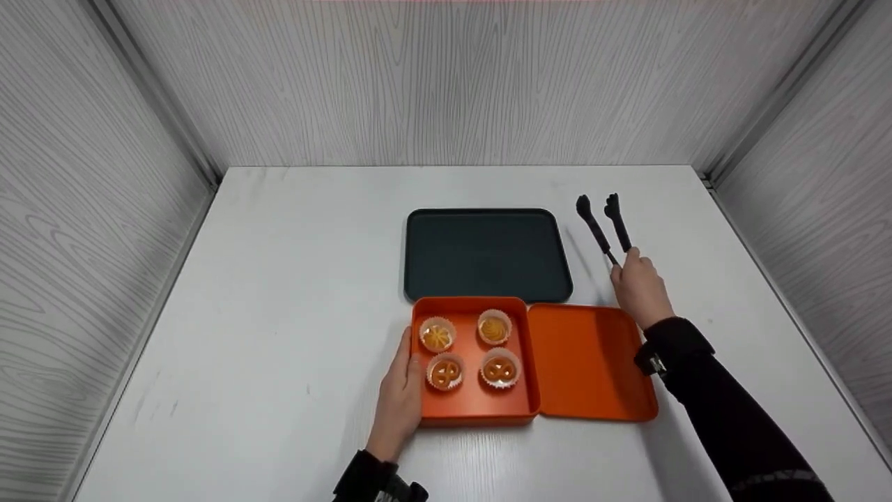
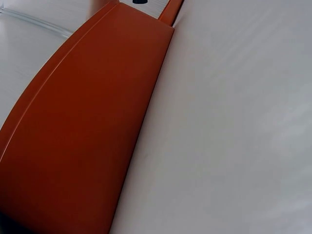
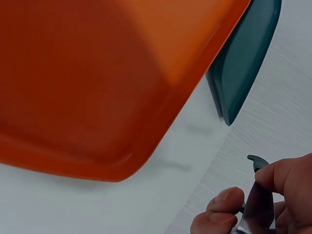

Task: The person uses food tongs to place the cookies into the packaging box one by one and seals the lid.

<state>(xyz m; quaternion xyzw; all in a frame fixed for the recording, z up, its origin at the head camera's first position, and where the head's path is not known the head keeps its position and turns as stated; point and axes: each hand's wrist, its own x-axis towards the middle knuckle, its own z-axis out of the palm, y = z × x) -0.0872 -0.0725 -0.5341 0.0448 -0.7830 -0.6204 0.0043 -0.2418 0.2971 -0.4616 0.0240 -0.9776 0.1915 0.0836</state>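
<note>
Tongs (image 1: 605, 226): black, two arms with clawed tips pointing to the top of the frame; right of centre in the head view, lying on the table (image 1: 293, 279), just right of the tray; tips apart.

Right hand (image 1: 637, 287): at the near end of the tongs, fingers curled round the handle; in the right-wrist view, lower right corner, thumb and fingertips (image 3: 222, 204) pinch a grey metal piece of the tongs (image 3: 258, 195).

Left hand (image 1: 402, 390): lower centre of the head view; fingers straight and together, laid flat against the left wall of the box; thumb position cannot be told.

Box (image 1: 481, 411): orange, open, lower centre of the frame; its side fills the left half of the left-wrist view (image 2: 83, 136).

Lid (image 1: 589, 362): orange, lying flat, touching the right side of the box; its underside fills the upper left of the right-wrist view (image 3: 97, 78).

Pastries, four, each in a white paper cup, in a two-by-two block inside the box: upper left (image 1: 437, 335); upper right (image 1: 494, 328); lower left (image 1: 445, 372); lower right (image 1: 500, 369); the lower pair pretzel-shaped.

Tray (image 1: 486, 254): dark green, centre of the frame, just above the box; one corner visible at upper right of the right-wrist view (image 3: 243, 63).

Walls (image 1: 446, 77): pale wood-grain panels on three sides of the table.
</note>
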